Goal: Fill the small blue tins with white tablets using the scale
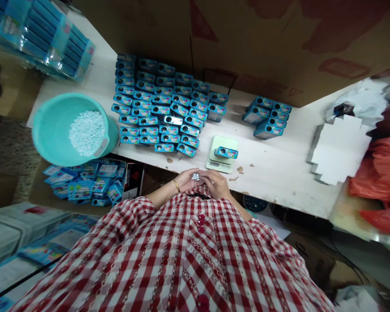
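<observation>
Several small white candies (195,177) lie in the cupped palm of my left hand (184,178), just off the table's front edge. My right hand (216,183) is beside it, fingers curled and pressed together toward the left hand's fingertips; whether anything is in them is hidden. Just beyond both hands sits a pale green weighing scale (221,167), its display too small to read. One blue flat tin (226,152) with a round hole on its top side rests on the scale. A turquoise tub (48,130) with a heap of white candies (87,132) stands to the left.
Many blue tins (162,100) stand in rows behind the scale; a smaller group (269,117) is to the right. A large cardboard box (253,47) borders the back. White cut card (341,149) and a red plastic bag (377,173) lie at right. A carton of blue packs (91,184) sits lower left.
</observation>
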Tool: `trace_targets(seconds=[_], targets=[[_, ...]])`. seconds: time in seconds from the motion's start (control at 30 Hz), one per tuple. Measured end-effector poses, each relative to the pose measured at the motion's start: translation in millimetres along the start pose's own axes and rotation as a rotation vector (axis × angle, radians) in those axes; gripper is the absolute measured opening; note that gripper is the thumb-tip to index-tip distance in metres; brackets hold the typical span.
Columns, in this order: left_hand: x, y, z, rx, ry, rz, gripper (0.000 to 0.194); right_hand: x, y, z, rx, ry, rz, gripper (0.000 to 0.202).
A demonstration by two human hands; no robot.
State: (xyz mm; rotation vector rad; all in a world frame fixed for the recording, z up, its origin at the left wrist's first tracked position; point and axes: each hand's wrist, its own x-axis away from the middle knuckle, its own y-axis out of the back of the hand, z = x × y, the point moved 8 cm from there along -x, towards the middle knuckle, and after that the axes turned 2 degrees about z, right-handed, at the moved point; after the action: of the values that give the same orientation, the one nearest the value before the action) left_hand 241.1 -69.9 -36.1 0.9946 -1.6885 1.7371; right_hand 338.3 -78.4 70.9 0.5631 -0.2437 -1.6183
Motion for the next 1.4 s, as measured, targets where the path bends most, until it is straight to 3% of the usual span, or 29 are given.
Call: trace_targets(seconds=[0.17,0.23,0.3,0.43,0.5,0.63,0.83,1.0,1.1,1.23,1.3,1.4], targets=[[-1.5,-7.0,1.4,0.006,0.016,0.015,0.031,1.7,-24.7,4.7,0.077,0.059,0.139,0.021],[-1.0,-8.1,0.3,0.002,0.014,0.010,0.031,0.5,-21.5,7.1,0.080,0.084,0.165,0.021],[-0.3,-6.0,-1.0,-0.024,0.017,-0.016,0.028,-0.2,-4.4,5.2,0.103,0.083,0.099,0.023],[0.4,1.6,-3.7,-0.077,0.030,-0.058,0.030,11.2,65.9,-40.3,0.230,-0.192,-0.303,0.030],[0.3,5.2,-6.0,-0.068,0.013,-0.080,0.032,19.5,87.8,-74.4,0.232,-0.331,-0.371,0.040],[-0.4,7.8,-7.0,-0.060,-0.004,-0.096,0.030,19.7,88.5,-126.8,0.135,-0.434,-0.266,0.056],[1.3,8.6,-10.3,-0.071,-0.071,-0.082,0.014,7.6,65.6,-148.9,0.048,-0.440,-0.189,0.050],[-2.2,3.0,-23.2,-0.045,-0.162,-0.088,0.013,1.0,65.6,-138.3,0.101,-0.376,-0.204,0.033],[-9.9,-4.3,-35.9,-0.008,-0.225,-0.136,0.015,-6.0,65.7,-102.2,0.251,-0.264,-0.146,0.029],[-22.9,-22.2,-46.9,0.055,-0.242,-0.100,0.024,-14.2,60.8,-42.1,0.507,-0.075,-0.030,0.033],[-26.9,-29.0,-48.9,0.082,-0.237,-0.073,0.026,-15.9,58.5,-29.3,0.595,-0.046,0.012,0.035],[-29.7,-35.5,-48.0,0.081,-0.218,-0.031,0.029,-15.4,58.0,-29.0,0.667,-0.055,0.031,0.034]])
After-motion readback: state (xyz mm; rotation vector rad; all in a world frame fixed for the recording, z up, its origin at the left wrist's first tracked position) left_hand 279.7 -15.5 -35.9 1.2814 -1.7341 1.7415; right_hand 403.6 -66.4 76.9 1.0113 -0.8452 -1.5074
